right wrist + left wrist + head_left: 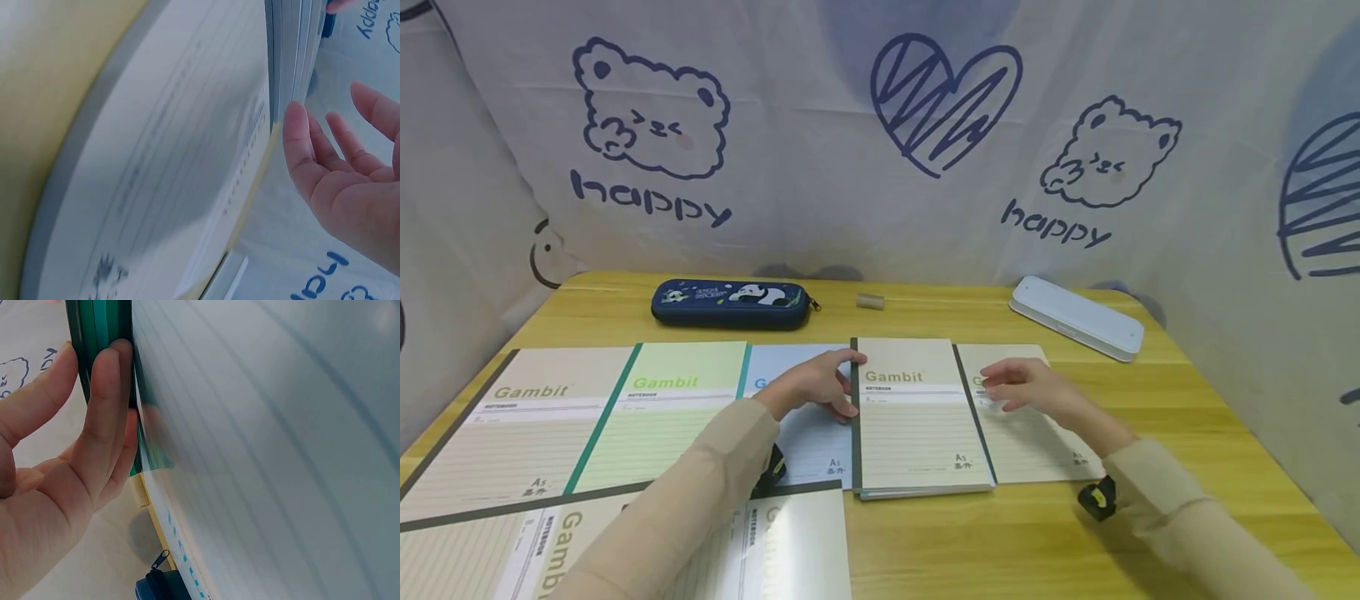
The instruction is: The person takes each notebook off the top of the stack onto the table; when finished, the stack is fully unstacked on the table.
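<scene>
A stack of notebooks [917, 433] lies mid-table, its top one beige with a dark spine. My left hand [816, 383] is at the stack's left side, its fingers extended against the green and dark spines [103, 322] and its thumb tip at the top notebook's edge. To the right, my right hand [1030, 387] hovers over a beige notebook [1030, 446], fingers relaxed and slightly bent, holding nothing. Its fingertips are close to the stack's page edges [290, 56] in the right wrist view. Below my left hand is a blue notebook [808, 454], partly covered by the stack.
Farther left lie a green notebook [685, 425] and a beige one [550, 425]. More notebooks [805, 550] lie turned sideways at the front left, partly under my left sleeve. Along the back are a panda pencil case [730, 312], a small tan block [870, 301] and a white case [1075, 317].
</scene>
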Available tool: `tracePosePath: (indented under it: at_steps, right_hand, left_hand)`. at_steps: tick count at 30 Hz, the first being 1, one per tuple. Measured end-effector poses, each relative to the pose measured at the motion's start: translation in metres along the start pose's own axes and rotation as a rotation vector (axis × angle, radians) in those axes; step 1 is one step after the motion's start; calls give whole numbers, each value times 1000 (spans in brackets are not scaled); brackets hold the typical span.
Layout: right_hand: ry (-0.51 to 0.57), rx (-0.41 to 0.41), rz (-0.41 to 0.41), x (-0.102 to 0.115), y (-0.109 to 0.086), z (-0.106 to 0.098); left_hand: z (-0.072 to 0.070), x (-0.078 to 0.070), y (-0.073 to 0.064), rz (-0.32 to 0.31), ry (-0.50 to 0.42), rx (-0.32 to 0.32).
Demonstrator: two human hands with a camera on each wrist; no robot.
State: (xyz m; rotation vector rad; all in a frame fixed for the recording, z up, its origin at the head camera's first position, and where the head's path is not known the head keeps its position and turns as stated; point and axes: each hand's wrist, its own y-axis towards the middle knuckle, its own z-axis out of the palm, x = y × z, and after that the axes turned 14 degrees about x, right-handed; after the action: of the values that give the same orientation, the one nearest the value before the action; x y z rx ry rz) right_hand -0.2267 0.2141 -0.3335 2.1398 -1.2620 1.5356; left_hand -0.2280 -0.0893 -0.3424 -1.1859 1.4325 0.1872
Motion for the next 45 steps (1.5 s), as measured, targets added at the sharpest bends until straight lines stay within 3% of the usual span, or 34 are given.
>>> tracePosePath:
  at_steps: [13, 24, 41, 45]
  right_hand:
    - [4, 38, -20, 3, 15, 16]
    - [-35, -12, -2, 6, 17, 19]
    - [-99, -106, 50, 16, 20, 29]
    - [-73, -132, 67, 16, 23, 32]
  left_hand:
    - [1, 1, -1, 7, -44, 9]
    - [2, 1, 1, 0, -29, -25]
    - [3, -1, -2, 12, 1, -17]
    - [3, -1, -1, 5, 6, -19]
